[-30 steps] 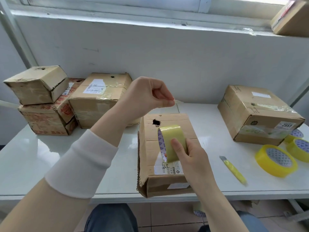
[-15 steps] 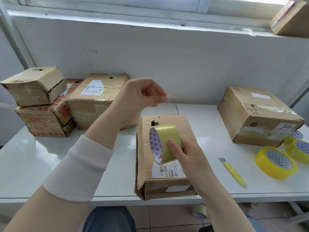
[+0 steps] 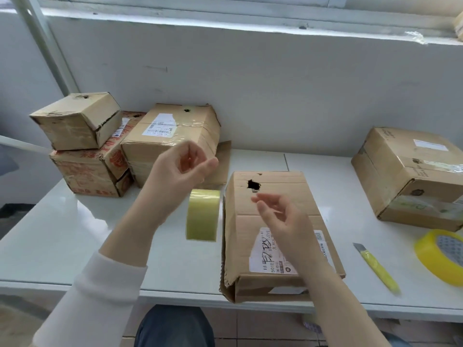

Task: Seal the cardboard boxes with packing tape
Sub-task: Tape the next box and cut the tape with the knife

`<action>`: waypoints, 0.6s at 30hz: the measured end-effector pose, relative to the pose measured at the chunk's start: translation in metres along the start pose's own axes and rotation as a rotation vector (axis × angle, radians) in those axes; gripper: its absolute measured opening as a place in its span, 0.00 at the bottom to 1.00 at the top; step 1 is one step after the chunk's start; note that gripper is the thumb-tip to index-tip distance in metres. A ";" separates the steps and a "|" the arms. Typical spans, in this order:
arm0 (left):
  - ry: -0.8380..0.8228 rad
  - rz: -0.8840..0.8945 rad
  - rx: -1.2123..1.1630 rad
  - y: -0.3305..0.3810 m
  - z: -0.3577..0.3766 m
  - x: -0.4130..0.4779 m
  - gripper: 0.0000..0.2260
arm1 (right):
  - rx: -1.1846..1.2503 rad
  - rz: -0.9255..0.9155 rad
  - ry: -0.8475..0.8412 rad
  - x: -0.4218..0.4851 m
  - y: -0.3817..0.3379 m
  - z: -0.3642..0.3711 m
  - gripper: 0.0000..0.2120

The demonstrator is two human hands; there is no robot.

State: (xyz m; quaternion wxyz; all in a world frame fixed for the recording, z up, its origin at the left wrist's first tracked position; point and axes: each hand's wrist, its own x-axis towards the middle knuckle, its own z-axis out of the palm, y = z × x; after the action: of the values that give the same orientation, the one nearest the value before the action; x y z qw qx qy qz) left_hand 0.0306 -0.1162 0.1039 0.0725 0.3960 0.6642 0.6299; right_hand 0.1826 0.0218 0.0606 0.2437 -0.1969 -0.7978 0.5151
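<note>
A worn cardboard box with a hole in its top and a shipping label lies at the table's front edge. Just left of it a pale yellow tape roll stands on edge, seen side-on. My left hand hovers above the roll with fingers curled and thumb against the fingertips, as if pinching the clear tape end; the strip itself is too faint to see. My right hand hangs over the box top with relaxed fingers, holding nothing.
A yellow utility knife and a bright yellow tape roll lie right of the box. A larger box sits at the back right. Three boxes crowd the back left on the white table.
My right hand let go of the tape roll, which now sits left of the box instead of above it. My left hand moved left and lower.
</note>
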 end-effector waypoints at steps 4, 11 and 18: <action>0.055 -0.145 0.434 -0.040 0.022 0.006 0.18 | -0.267 0.032 0.101 0.033 0.022 -0.018 0.17; -0.134 -0.565 0.698 -0.070 0.061 0.040 0.31 | -0.815 0.226 0.003 0.101 0.048 -0.026 0.34; -0.108 -0.607 0.697 -0.090 0.080 0.044 0.25 | -0.822 0.355 0.011 0.120 0.059 -0.019 0.38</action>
State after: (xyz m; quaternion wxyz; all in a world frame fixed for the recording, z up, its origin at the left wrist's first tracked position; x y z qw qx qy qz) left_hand 0.0095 -0.0174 0.0254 0.1507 0.2167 0.9173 0.2981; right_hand 0.1010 0.1265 0.0359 0.0574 -0.4142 -0.8887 0.1882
